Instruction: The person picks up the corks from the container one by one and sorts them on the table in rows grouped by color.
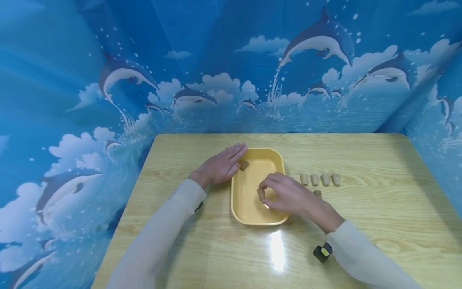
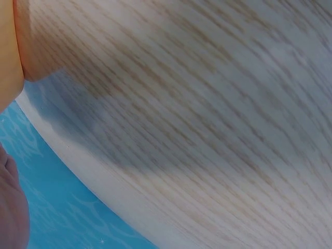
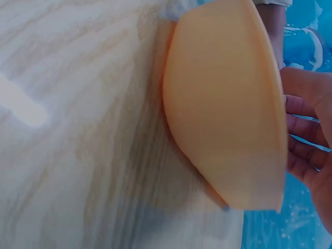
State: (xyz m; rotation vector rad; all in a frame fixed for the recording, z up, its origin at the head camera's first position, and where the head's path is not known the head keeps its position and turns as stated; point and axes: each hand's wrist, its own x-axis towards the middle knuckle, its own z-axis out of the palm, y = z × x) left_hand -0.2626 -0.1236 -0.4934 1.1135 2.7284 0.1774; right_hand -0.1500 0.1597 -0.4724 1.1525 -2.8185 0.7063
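Observation:
A yellow rectangular tray [image 1: 249, 210] sits on the table. My right hand [image 1: 290, 194] reaches over its right side and pinches a brown cork [image 1: 261, 194] between thumb and fingers, above the tray floor. In the right wrist view that hand [image 3: 311, 124] shows behind the tray's outer wall [image 3: 223, 109], which hides the held cork. Another cork [image 1: 244, 165] lies in the tray near the upper left wall. Beside it, my left hand [image 1: 221, 164] rests at the tray's upper left rim, fingers extended. Only a bit of that hand [image 2: 13, 202] shows in the left wrist view.
Right of the tray, several corks [image 1: 326, 179] stand in a row on the wooden table [image 1: 375, 208]. One more cork [image 1: 317, 194] is just below the row, partly behind the right hand. A blue dolphin-print curtain [image 1: 223, 48] hangs behind the table and along its sides.

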